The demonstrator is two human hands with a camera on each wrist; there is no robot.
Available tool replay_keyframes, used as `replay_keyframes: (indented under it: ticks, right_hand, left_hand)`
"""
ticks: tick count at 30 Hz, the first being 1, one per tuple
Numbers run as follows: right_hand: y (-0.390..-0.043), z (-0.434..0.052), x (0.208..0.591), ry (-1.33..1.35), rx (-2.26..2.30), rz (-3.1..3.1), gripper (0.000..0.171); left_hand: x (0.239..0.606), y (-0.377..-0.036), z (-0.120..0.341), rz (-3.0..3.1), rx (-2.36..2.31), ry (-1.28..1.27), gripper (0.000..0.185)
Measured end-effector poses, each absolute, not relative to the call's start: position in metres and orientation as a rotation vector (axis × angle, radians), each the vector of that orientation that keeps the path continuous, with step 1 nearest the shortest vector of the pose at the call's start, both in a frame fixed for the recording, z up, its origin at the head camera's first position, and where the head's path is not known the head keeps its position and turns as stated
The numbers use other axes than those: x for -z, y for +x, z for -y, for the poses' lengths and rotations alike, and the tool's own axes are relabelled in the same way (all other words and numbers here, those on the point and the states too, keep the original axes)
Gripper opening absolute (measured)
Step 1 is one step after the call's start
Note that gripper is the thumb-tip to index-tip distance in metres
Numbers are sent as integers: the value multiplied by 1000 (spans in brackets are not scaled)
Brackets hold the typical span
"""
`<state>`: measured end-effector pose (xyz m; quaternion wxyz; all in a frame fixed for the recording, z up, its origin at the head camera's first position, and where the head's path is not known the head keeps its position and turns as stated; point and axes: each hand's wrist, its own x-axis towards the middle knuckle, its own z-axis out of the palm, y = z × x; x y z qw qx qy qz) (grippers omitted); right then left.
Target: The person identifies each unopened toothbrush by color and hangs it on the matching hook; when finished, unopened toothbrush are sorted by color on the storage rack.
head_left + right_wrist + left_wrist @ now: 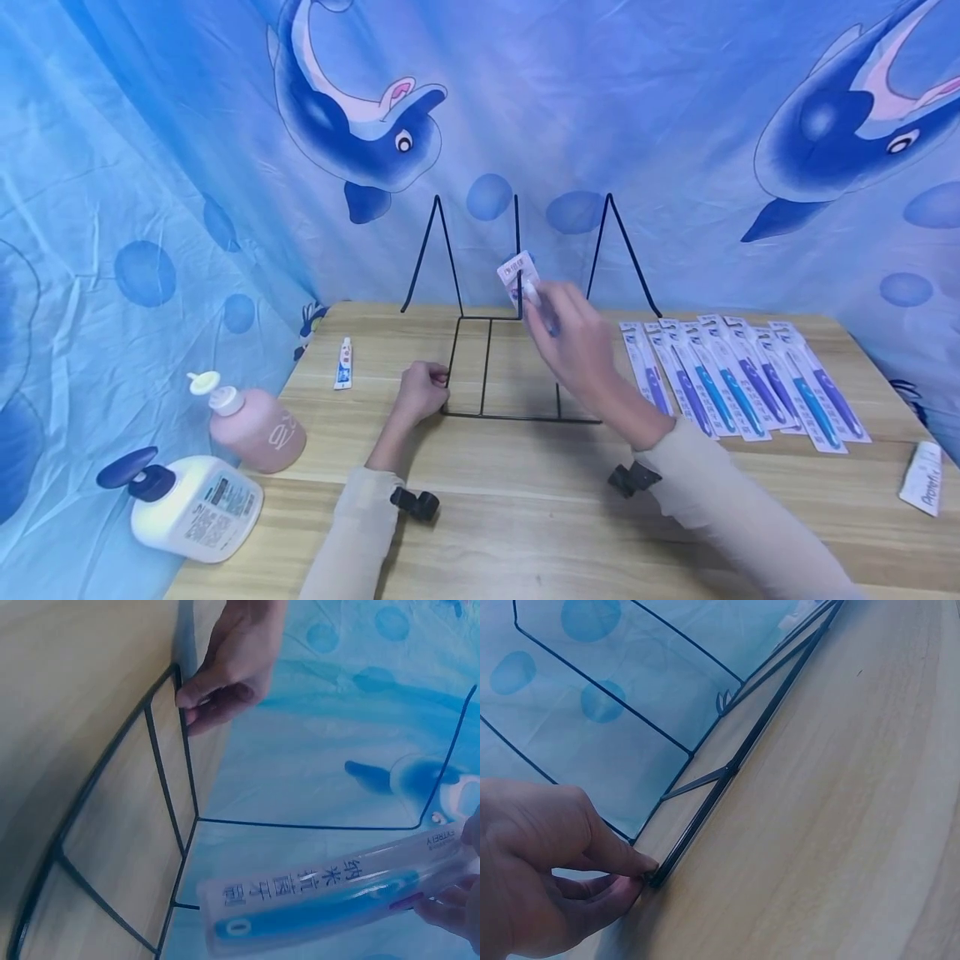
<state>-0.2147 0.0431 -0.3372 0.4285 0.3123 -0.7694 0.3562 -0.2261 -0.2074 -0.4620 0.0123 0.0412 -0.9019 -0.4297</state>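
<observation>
A black wire rack with tall bent prongs stands on the wooden table. My left hand pinches its left side near the front corner, and the left wrist view shows thumb and fingertips at the wire. In my right hand is a packaged toothbrush with a blue handle, gripped near one end. In the head view its printed card end points up beside the middle prong. I cannot tell whether the package touches that prong. On the right lies an overlapping row of packaged toothbrushes.
A small toothpaste tube lies left of the rack. Two pump bottles, one pink and one white, lean toward the left edge. At the far right is a white tube. A blue dolphin-print curtain hangs behind.
</observation>
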Motion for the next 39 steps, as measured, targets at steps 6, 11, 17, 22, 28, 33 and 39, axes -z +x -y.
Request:
replay_keyframes:
  ticks: [6,11,17,22,28,33,39]
  right_hand:
    - [-242,-33,335,718,-940,1969,17]
    - [-265,-28,333,679,-973,2033,18]
    - [-291,-22,330,621,-1003,2060,16]
    - [-313,-14,326,565,-1009,2083,15]
    - [-330,-6,323,553,-1029,2068,16]
    - [-331,-6,324,536,-1070,2085,18]
    - [-331,-8,328,503,-1122,2098,21]
  left_hand:
    - [464,-227,208,2810,1330,131,45]
    - [464,-227,207,2809,1334,128,45]
    - [465,-226,205,2817,1345,121,43]
    - [464,-226,207,2822,1341,119,43]
    - [461,-226,209,2805,1352,113,44]
    - [461,-225,208,2807,1380,127,44]
    - [462,-226,208,2808,1377,136,44]
